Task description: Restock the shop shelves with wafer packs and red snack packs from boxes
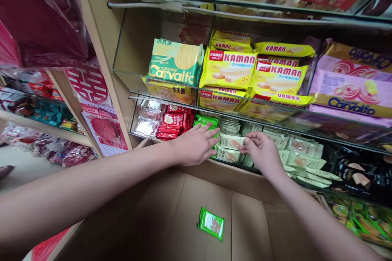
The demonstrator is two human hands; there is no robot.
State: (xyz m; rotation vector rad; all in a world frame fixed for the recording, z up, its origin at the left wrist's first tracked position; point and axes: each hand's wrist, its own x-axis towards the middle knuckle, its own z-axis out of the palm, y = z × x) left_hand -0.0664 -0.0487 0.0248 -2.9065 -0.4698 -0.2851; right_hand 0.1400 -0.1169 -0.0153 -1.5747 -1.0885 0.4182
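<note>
My left hand [196,143] lies with fingers stretched over the green snack packets [206,120] on the lower glass shelf, covering part of them. My right hand [263,151] pinches the right end of a pale green wafer packet [232,142] between thumb and fingers. Just below it sits another pale wafer packet [227,155]. To the left of my left hand are red packets [175,121] and silver ones [147,118]. A single green packet [211,223] lies on the bottom of the cardboard box [245,228] beneath my hands.
Above, the glass-fronted shelf holds yellow KAMAN wafer packs [228,68], a green Carvalfo pack [175,61] and purple Carvalfo packs [352,81]. More pale packets [303,157] and black packets [361,175] fill the lower right. A wooden upright [101,49] stands left.
</note>
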